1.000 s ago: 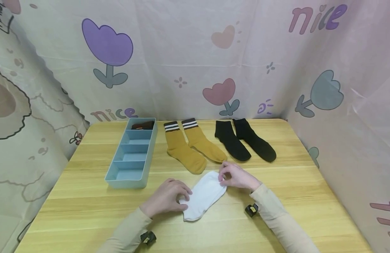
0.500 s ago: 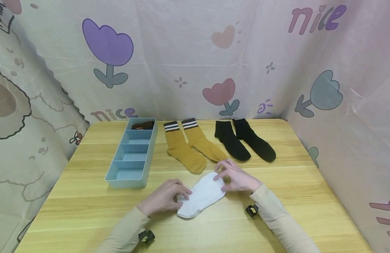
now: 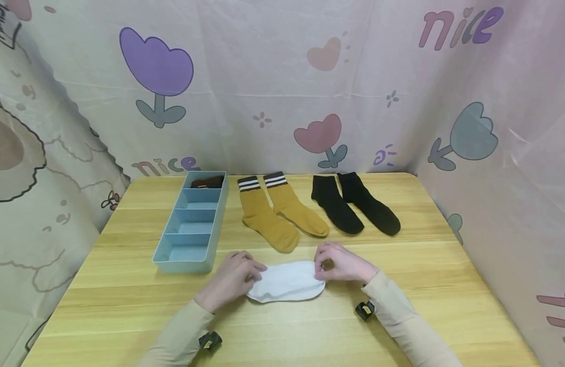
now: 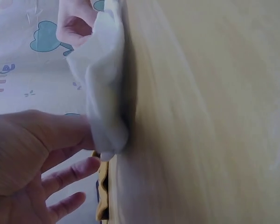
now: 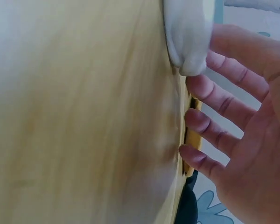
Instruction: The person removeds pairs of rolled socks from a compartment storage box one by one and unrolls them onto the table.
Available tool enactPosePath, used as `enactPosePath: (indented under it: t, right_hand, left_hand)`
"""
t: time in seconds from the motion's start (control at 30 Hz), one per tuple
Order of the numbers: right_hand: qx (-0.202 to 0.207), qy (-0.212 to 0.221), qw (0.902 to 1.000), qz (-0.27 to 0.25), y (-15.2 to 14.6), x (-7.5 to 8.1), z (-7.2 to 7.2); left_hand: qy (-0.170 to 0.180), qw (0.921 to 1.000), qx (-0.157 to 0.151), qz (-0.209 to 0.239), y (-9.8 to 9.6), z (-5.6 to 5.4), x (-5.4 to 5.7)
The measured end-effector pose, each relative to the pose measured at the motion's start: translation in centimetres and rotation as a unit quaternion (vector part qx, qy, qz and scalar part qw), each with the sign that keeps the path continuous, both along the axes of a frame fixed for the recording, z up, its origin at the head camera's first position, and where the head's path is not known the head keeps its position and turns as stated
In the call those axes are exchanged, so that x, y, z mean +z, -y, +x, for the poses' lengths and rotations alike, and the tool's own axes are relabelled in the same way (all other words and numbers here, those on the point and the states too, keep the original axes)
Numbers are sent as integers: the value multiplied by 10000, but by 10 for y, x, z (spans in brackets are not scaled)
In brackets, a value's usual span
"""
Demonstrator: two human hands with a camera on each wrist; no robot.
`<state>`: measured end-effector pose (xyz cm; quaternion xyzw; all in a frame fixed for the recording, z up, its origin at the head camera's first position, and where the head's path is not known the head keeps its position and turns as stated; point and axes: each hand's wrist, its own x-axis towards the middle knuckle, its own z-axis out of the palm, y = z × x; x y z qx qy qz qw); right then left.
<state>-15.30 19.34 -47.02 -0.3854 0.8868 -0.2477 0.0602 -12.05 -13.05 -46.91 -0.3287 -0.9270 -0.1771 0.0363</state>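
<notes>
A folded white sock [image 3: 287, 281] lies nearly crosswise at the front middle of the table; whether it is one sock or a stacked pair I cannot tell. My left hand [image 3: 232, 279] pinches its left end, and the left wrist view shows the thumb on the white cloth [image 4: 102, 84]. At the opposite end my right hand [image 3: 344, 262] pinches the cloth between thumb and index finger. Its other fingers are spread beside the table in the right wrist view, where the sock's end [image 5: 189, 37] hangs in soft folds.
Behind the hands lie two mustard socks [image 3: 269, 224] with striped cuffs and two black socks [image 3: 342, 209]. A blue-grey divided box [image 3: 209, 255] stands at the left, with a dark brown folded item [image 3: 208, 182] in its far compartment. A patterned curtain [image 3: 264, 76] surrounds the wooden table [image 3: 282, 336].
The white sock has turned from slanting to nearly crosswise. My left hand moved slightly away from me and leftward with its end; the right hand shifted its grip and came a little nearer.
</notes>
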Motion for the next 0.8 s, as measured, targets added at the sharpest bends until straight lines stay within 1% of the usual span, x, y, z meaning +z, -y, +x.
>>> enactPosePath:
  t: [0.07, 0.1, 0.2, 0.33, 0.43, 0.53, 0.63, 0.7, 0.8]
  right_hand:
    - [-8, 82, 10000, 0, 1, 1, 3]
    - [13, 80, 10000, 5, 2, 1, 4]
    - [50, 12, 10000, 82, 4, 0, 6]
    - [84, 26, 9997, 245, 7, -1, 9]
    - [136, 129, 9993, 330, 10, 0, 10]
    - [246, 259, 9991, 246, 13, 0, 11]
    - [386, 440, 9983, 79, 16, 0, 13]
    - [568, 452, 9973, -89, 19, 0, 14]
    - [827, 342, 9956, -267, 23, -1, 15]
  left_hand:
    - [-238, 9997, 62, -62, 0, -1, -1]
    - [-303, 9995, 86, -65, 0, -2, -1]
    - [-352, 9993, 105, -45, 2, -2, -1]
    - [-145, 9998, 77, -96, 6, 0, 1]
    - [43, 9998, 107, -134, 8, 1, 2]
    - [110, 9998, 160, -68, 10, 2, 1]
    - [73, 9998, 195, -8, 12, 2, 1]
    - [42, 9997, 229, 10, 14, 2, 0]
    - [139, 9993, 324, 93, 16, 2, -1]
